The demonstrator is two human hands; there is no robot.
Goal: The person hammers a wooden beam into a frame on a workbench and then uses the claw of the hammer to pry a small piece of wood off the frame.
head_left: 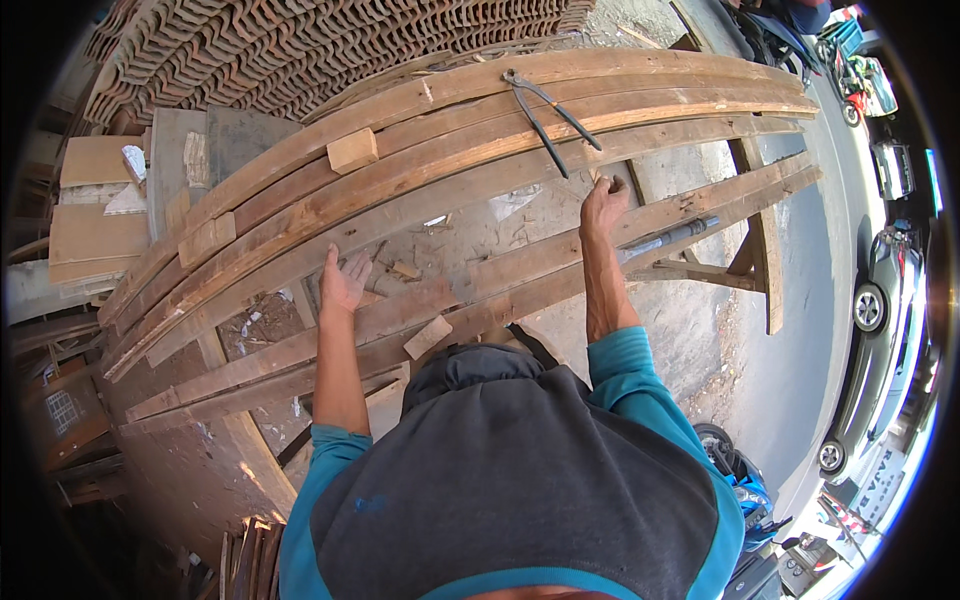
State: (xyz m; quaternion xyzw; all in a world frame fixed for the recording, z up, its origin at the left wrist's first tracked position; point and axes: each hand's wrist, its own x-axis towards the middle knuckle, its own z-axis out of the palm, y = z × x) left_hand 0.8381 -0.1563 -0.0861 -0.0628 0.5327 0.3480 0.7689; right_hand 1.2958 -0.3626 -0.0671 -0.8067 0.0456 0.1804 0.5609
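My left hand [345,282] is held with its fingers stretched and the thumb apart, beside a long worn wooden plank [440,202]; nothing is in it. Farther right, the fingers of my right hand [604,208] are pinched together near the end of that plank; what they hold, if anything, is too small to make out. Just beyond that hand, a pair of pincers [545,112] with long dark handles lies across the far planks [470,100], its jaws pointing away. Beside my right forearm, a grey metal bar-shaped tool [668,238] rests on the near planks [540,262].
Small wood blocks [352,150] sit on the planks, which lie across a wooden trestle [768,265]. Stacked roof tiles [310,55] stand at the back left. Wood offcuts [95,235] lie at left. A parked car [878,300] and a motorcycle [745,485] are at right.
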